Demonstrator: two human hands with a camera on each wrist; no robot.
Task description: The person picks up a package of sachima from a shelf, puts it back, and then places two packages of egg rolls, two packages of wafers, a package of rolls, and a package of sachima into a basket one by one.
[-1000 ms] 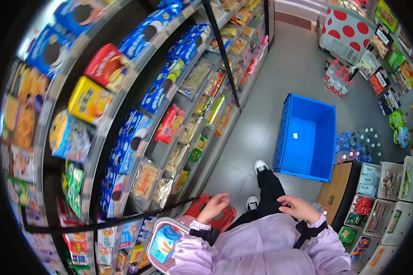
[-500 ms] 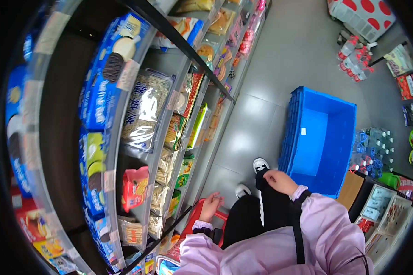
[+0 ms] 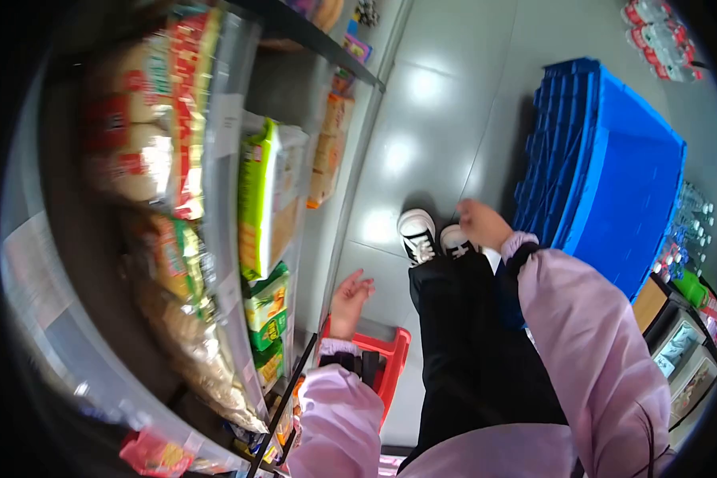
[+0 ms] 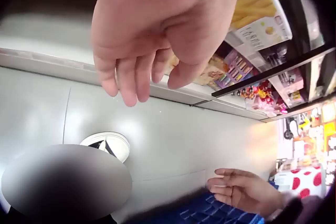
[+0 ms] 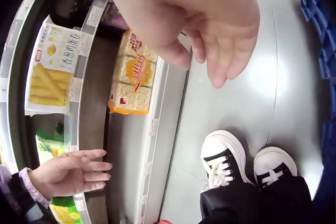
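Observation:
My left hand hangs in front of the lower shelves with loosely bent fingers and nothing in it. Above the floor by the shoes is my right hand, also holding nothing, its fingers relaxed. In the right wrist view, the left hand reaches beside the shelf edge, near a green pineapple-print packet. A white box of egg rolls stands on the shelf above the bottom one. On the bottom shelf lies an orange-edged snack pack, close to the right hand in that view.
A big blue crate stands on the floor to the right. Below the left hand is a red basket. Bottled drinks stand at the far right. A dark shelf rail crosses the packed shelves on the left.
The view has come lower and closer to the bottom shelves. Both hands have moved forward, away from the body, still holding nothing. The blue crate now appears larger and farther right.

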